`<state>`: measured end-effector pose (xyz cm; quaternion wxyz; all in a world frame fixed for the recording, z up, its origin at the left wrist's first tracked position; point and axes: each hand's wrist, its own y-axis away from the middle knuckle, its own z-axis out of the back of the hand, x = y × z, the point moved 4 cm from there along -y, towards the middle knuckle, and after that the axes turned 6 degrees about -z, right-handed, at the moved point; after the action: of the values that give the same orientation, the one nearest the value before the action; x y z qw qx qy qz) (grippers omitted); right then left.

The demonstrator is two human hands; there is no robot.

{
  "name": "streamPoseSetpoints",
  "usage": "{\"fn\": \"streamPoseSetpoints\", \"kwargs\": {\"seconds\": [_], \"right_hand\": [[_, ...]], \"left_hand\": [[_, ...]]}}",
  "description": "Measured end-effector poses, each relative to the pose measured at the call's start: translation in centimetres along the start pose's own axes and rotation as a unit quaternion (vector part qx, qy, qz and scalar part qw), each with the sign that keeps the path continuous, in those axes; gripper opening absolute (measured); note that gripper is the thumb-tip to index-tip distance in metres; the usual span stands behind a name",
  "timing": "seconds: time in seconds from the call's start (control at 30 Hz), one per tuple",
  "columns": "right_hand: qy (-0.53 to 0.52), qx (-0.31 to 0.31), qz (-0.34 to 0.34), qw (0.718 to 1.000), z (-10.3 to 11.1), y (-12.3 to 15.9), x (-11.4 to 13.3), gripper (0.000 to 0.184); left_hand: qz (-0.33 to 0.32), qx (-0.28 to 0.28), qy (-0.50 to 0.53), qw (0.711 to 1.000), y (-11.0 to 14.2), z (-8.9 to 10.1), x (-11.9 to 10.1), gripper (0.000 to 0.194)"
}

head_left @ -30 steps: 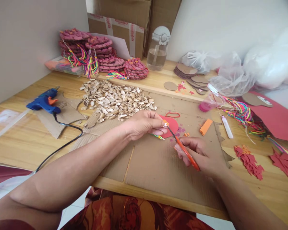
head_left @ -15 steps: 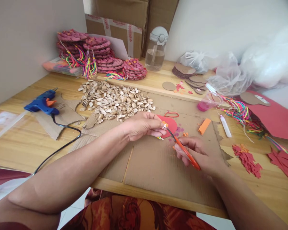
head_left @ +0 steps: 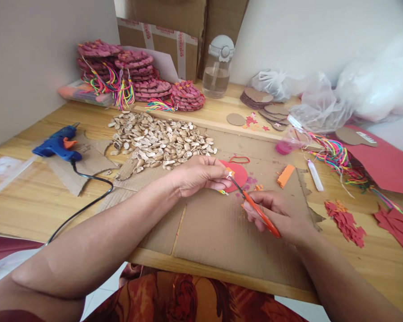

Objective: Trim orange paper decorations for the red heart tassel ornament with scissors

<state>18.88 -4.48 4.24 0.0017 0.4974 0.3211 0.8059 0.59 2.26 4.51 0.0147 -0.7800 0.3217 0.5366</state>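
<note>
My left hand (head_left: 204, 174) pinches a small orange and white paper piece (head_left: 230, 172) between thumb and fingers. In my right hand (head_left: 272, 212) is a pair of scissors (head_left: 260, 213) with orange handles, its dark blades pointing up-left and touching the paper piece. Beneath the two hands lies a red paper disc (head_left: 241, 177), partly covered by my left hand, with a loop of red cord (head_left: 239, 159) just behind it. Orange scraps lie by my right hand, and an orange strip (head_left: 285, 175) rests to its right on the cardboard sheet (head_left: 218, 237).
Peanut shells (head_left: 164, 138) are heaped behind my left hand. A blue glue gun (head_left: 58, 143) with a trailing cable lies at left. Stacked pink discs (head_left: 141, 76) with tassels and a water bottle (head_left: 218, 67) stand behind. Red scraps (head_left: 345, 223) and coloured cords (head_left: 332, 152) are at right.
Both hands, the paper piece and the scissors keep nearly the same place. The whole view has shifted very slightly.
</note>
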Motion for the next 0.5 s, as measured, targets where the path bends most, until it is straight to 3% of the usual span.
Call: {"fn": "streamPoseSetpoints", "kwargs": {"seconds": [0.5], "right_hand": [[-0.008, -0.007, 0.003, 1.0, -0.08, -0.1, 0.17, 0.034]], "left_hand": [[0.004, -0.01, -0.004, 1.0, 0.03, -0.06, -0.01, 0.009]]}}
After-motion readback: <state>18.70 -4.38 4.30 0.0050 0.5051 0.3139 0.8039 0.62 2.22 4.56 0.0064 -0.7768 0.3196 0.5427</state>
